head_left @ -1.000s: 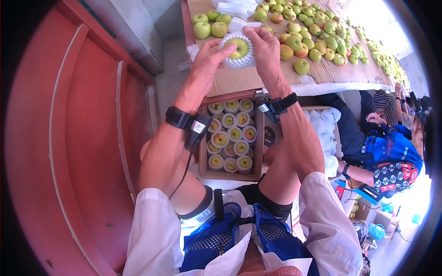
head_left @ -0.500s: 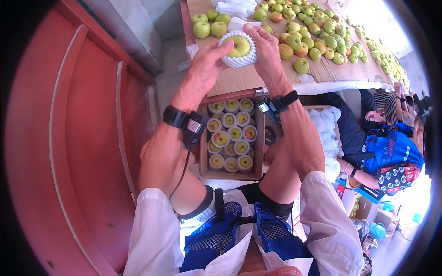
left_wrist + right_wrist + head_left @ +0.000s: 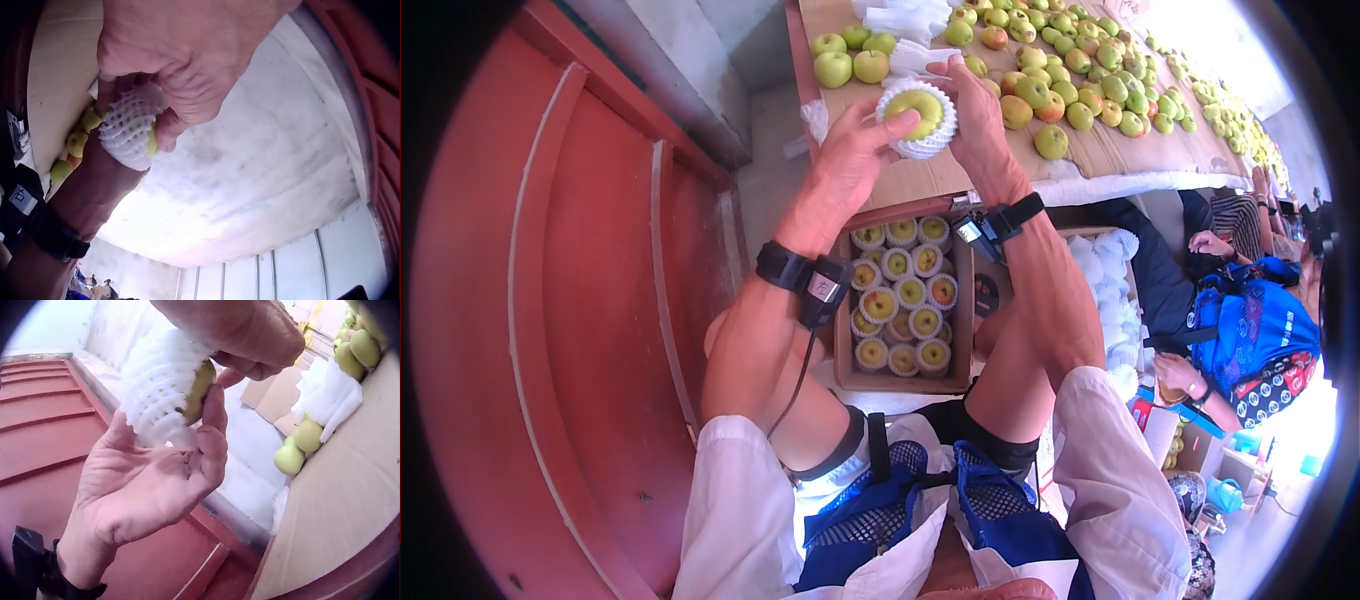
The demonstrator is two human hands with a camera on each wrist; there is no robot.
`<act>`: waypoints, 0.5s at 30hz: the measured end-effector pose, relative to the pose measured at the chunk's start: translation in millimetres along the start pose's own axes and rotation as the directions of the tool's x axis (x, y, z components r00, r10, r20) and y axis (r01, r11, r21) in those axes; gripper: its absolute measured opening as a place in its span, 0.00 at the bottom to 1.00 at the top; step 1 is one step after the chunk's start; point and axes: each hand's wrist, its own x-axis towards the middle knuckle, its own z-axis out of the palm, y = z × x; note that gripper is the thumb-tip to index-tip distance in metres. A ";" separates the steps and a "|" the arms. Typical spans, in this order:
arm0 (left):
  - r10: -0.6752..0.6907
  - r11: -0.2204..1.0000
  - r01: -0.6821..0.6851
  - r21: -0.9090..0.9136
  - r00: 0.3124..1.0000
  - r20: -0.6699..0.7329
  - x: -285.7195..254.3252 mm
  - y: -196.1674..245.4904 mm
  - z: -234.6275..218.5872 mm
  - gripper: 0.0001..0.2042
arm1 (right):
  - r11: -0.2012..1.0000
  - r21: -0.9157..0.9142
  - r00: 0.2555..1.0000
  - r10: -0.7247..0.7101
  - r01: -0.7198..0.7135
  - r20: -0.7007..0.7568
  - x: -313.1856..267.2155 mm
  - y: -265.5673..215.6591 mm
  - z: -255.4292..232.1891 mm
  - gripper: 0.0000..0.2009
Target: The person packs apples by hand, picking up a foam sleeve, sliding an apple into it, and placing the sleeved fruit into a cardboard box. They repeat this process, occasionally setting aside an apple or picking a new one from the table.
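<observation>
A green apple (image 3: 914,112) in a white foam net sleeve (image 3: 935,138) is held up at the table's near edge, its bare top showing through the sleeve's opening. My left hand (image 3: 850,155) grips it from the left, the thumb (image 3: 897,124) over the sleeve's rim and fingers curled around the far side. On the other side, my right hand (image 3: 982,120) holds the sleeved apple, fingers bent around its side. In the right wrist view, the net (image 3: 159,387) spans between both hands, with yellow-green skin (image 3: 200,390) showing at its open end.
Loose apples (image 3: 1090,80) spread across the cardboard-covered table (image 3: 920,182), beside a stack of foam sleeves (image 3: 905,18). Between my knees stands a carton (image 3: 845,345) of sleeved apples. White foam sleeves (image 3: 1105,290) fill another box at right. Another person (image 3: 1250,320) sits farther right.
The sleeved apple has tilted and shifted slightly in my hands. My left thumb has moved over the rim onto its top. The other person's arm has moved at right.
</observation>
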 end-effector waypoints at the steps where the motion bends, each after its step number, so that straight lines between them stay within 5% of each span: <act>1: 0.016 1.000 -0.016 -0.012 1.000 -0.014 1.3 -0.6 0.6 0.29 | 0.998 0.053 0.999 0.025 -0.024 -0.020 0.3 1.8 3.0 0.23; 4: 0.083 0.996 -0.086 -0.008 0.983 -0.165 6.9 -7.9 -1.0 0.27 | 0.999 -0.035 0.987 0.017 -0.023 -0.163 3.7 15.0 5.5 0.25; 7: 0.104 0.994 -0.112 -0.011 0.954 -0.282 10.2 -14.3 4.2 0.24 | 0.981 -0.157 0.951 -0.157 0.118 -0.267 -0.6 27.4 10.8 0.25; 10: 0.096 0.995 -0.102 -0.021 0.978 -0.187 5.2 -10.3 8.9 0.21 | 0.962 -0.175 0.925 -0.252 0.209 -0.285 5.9 35.3 5.2 0.23; 15: 0.000 0.996 -0.009 -0.089 0.995 -0.099 3.2 -5.5 2.1 0.22 | 0.977 -0.124 0.943 -0.203 0.176 -0.264 2.2 28.4 9.7 0.22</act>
